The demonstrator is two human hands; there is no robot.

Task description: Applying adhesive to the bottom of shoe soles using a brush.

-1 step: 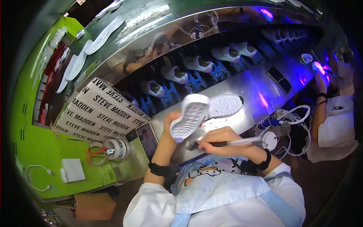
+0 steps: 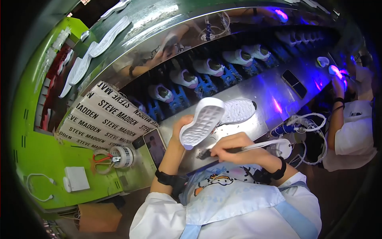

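My left hand point(image 2: 182, 124) grips a white shoe sole point(image 2: 202, 122) by its left edge, tilted up over the metal bench with its hollowed, ribbed face in view. My right hand point(image 2: 234, 147) is closed round a brush point(image 2: 204, 154), its dark bristle end low over the bench just below the sole's lower tip. The brush's pale handle runs back over my wrist toward the right. The bristles look apart from the sole. Behind the held sole, a second white sole point(image 2: 238, 111) lies flat on the bench, partly covered by the first.
Several white shoes point(image 2: 184, 78) stand on blue conveyor holders behind the bench. A white lidded pot point(image 2: 283, 148) is at right near looped hoses; a phone point(image 2: 155, 148), tape roll point(image 2: 121, 156), scissors point(image 2: 102, 157) and printed box point(image 2: 107, 117) are at left. A co-worker's arm point(image 2: 337, 115) is far right.
The held sole has shifted slightly right and up with my left hand. My right hand has moved a little right, and the brush handle's rear end has swung up.
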